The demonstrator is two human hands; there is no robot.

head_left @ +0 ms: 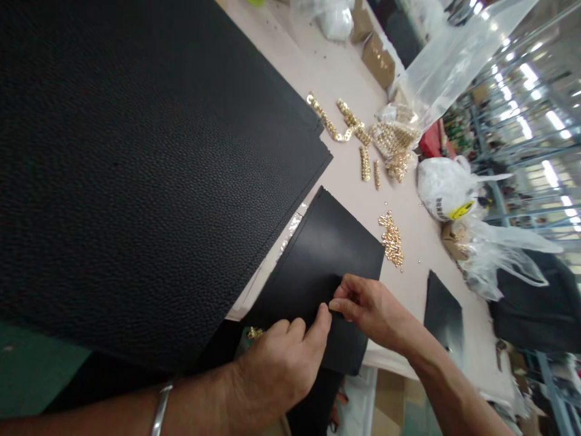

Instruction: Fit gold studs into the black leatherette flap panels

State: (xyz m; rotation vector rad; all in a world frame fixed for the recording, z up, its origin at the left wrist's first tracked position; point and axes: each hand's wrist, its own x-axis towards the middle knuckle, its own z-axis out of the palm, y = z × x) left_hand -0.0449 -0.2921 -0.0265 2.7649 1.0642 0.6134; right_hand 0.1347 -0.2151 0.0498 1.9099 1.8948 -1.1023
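Note:
A smooth black leather panel (313,254) lies over the table's near edge, with its near end sticking out past it. My left hand (285,357) is closed at that near end, index finger stretched over the top; its thumb is hidden. On the panel, my right hand (365,306) pinches with thumb and index finger, right beside the left index fingertip. Whatever sits in that pinch is too small to make out. A loose pile of small gold metal pieces (393,242) lies just beyond the panel's far right corner.
Large grained black leather sheets (149,169) cover the left side. Rows of gold fasteners (327,121) and a plastic bag of gold parts (397,139) lie on the table (408,297) farther back. Another black piece (442,315) rests at right. Some gold pieces (254,332) show below the panel.

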